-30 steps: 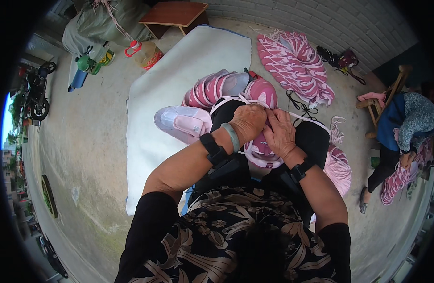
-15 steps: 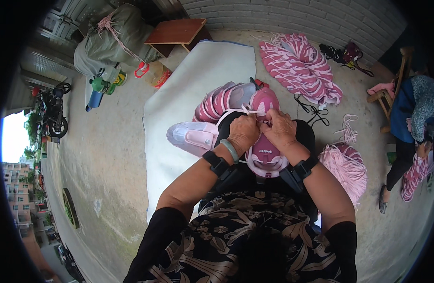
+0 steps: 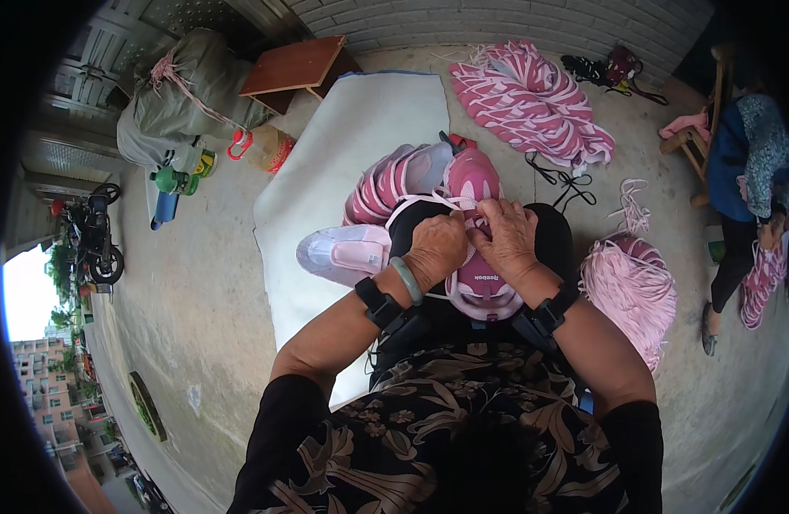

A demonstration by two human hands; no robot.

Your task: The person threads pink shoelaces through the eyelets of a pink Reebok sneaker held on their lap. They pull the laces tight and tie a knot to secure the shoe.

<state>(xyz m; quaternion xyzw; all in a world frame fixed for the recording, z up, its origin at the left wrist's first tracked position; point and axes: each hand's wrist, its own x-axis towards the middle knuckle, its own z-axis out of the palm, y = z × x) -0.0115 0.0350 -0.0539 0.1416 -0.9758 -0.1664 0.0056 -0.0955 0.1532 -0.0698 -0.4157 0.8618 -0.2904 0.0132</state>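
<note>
Across my dark-trousered lap lies a pink shoe upper (image 3: 480, 278), its rounded toe pointing away from me. My left hand (image 3: 440, 244) is closed at its lacing rows, the fingers bent around a pale pink shoelace (image 3: 424, 200) that loops out over the upper. From the other side, my right hand (image 3: 506, 236) pinches thumb and forefinger together at the eyelets; what lies between those fingertips is hidden. Left of my left hand rests another upper (image 3: 347, 254), its pale lining showing. A row of nested pink uppers (image 3: 379, 190) curves behind it.
A white sheet (image 3: 313, 180) covers the ground ahead. Bundled pink uppers (image 3: 531, 103) lie at far right, and a heap of pink laces (image 3: 630, 295) sits beside my right knee. Bottles (image 3: 264, 147), a low brown stool (image 3: 293, 68) and a stuffed sack (image 3: 197, 86) stand far left. Another person (image 3: 746, 171) works at right.
The view has shifted slightly. My right fingers have bent in closer over the eyelets, while my left hand stays at the lacing. At right, the other person's hands and uppers have shifted.
</note>
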